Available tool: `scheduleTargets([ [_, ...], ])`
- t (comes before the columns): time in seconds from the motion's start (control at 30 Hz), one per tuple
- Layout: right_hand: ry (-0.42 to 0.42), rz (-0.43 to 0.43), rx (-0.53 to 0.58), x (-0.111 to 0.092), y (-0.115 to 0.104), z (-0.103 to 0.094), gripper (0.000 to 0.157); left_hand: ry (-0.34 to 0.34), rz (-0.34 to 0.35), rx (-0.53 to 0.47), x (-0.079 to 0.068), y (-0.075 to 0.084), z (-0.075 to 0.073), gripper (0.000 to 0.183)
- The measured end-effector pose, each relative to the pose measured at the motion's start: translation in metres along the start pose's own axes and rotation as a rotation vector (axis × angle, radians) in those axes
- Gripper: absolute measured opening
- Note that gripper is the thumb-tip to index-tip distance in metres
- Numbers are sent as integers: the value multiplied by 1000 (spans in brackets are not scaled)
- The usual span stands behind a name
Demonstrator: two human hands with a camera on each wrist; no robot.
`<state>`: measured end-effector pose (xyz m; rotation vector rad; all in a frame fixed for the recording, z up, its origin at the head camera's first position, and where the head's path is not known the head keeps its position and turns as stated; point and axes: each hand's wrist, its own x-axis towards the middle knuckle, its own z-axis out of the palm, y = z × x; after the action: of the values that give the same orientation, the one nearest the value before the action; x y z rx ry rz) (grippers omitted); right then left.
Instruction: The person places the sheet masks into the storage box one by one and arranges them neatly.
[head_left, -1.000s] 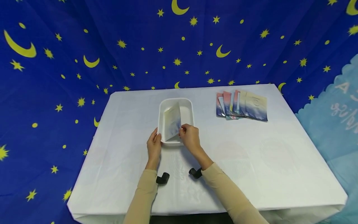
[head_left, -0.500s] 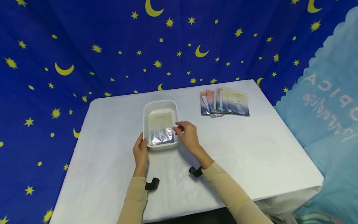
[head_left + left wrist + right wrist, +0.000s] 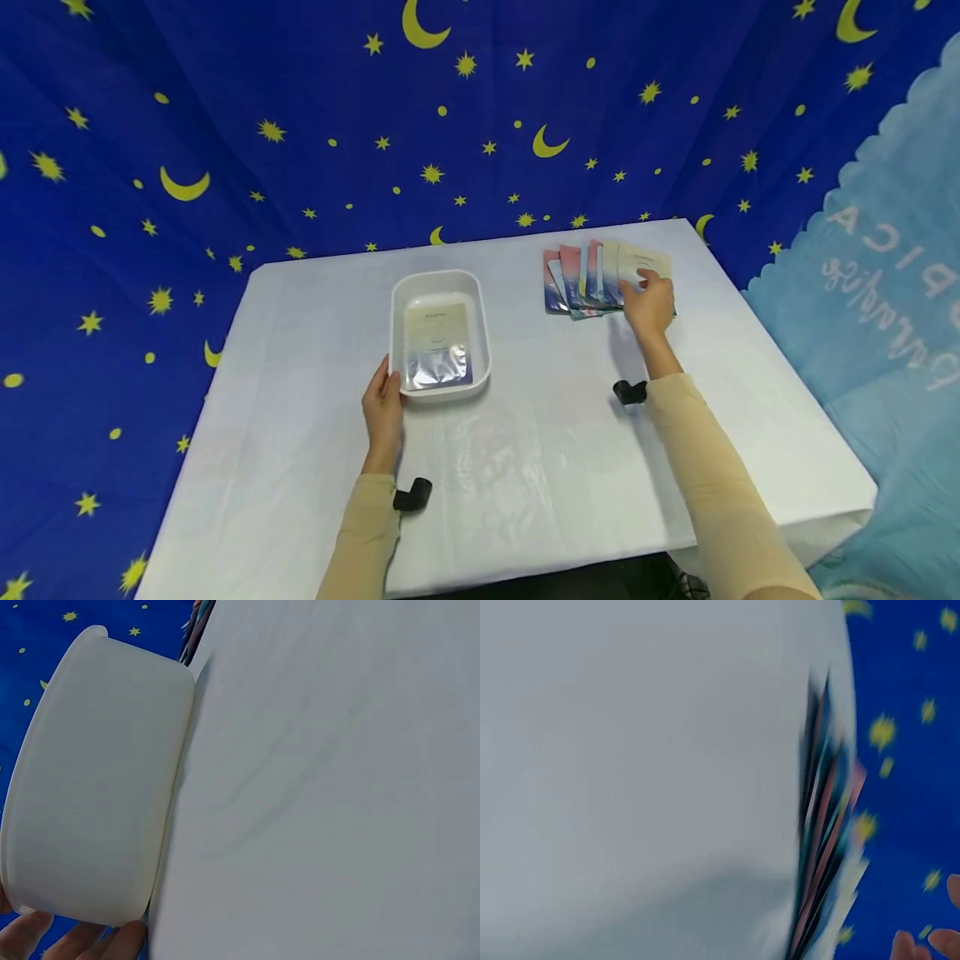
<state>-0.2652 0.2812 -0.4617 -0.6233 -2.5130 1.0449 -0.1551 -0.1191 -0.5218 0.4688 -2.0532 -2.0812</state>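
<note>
A white plastic tray (image 3: 442, 397) stands left of the table's middle, with one cream-to-blue foil sachet (image 3: 437, 340) lying flat in it. My left hand (image 3: 383, 414) holds the tray's near left corner. In the left wrist view its fingers (image 3: 79, 941) lie along the tray's end wall (image 3: 97, 780). At the back right lies a fanned pile of flat sachets (image 3: 592, 271), pink, light blue and cream. My right hand (image 3: 651, 308) hovers over the pile's right end, thumb and fingers apart. In the right wrist view its fingertips (image 3: 946, 941) show beside the sachets' edges (image 3: 817, 847), apart from them.
A white cloth (image 3: 525, 467) covers the table. Behind it hangs a dark blue curtain (image 3: 337, 183) with yellow moons and stars. A light blue cloth (image 3: 885, 333) with lettering hangs at the right. Black wrist mounts (image 3: 412, 495) sit on both forearms.
The sachet in the tray tipped down from leaning to flat as my right hand let it go. That hand then moved right to the pile. My left hand stays at the tray.
</note>
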Motion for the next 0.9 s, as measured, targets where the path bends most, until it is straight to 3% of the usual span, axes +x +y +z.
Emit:
scheduleTargets([
  [0.2, -97, 270, -72, 39, 34, -19, 66, 5, -3, 48, 0, 0, 0, 46],
  [0.33, -166, 359, -83, 45, 49, -23, 73, -7, -10, 40, -6, 11, -1, 46],
  [0.47, -195, 398, -122, 44, 58, -21, 68, -6, -16, 31, -6, 12, -1, 46],
  [0.53, -193, 411, -142, 42, 62, -19, 64, 1, -6, 33, -3, 3, -2, 46],
  [0.7, -135, 403, -137, 43, 67, -13, 58, 0, 8, 40, -2, -1, -1, 45],
  [0.9, -85, 411, -158, 50, 69, -13, 61, 2, 8, 22, 0, 2, -1, 45],
])
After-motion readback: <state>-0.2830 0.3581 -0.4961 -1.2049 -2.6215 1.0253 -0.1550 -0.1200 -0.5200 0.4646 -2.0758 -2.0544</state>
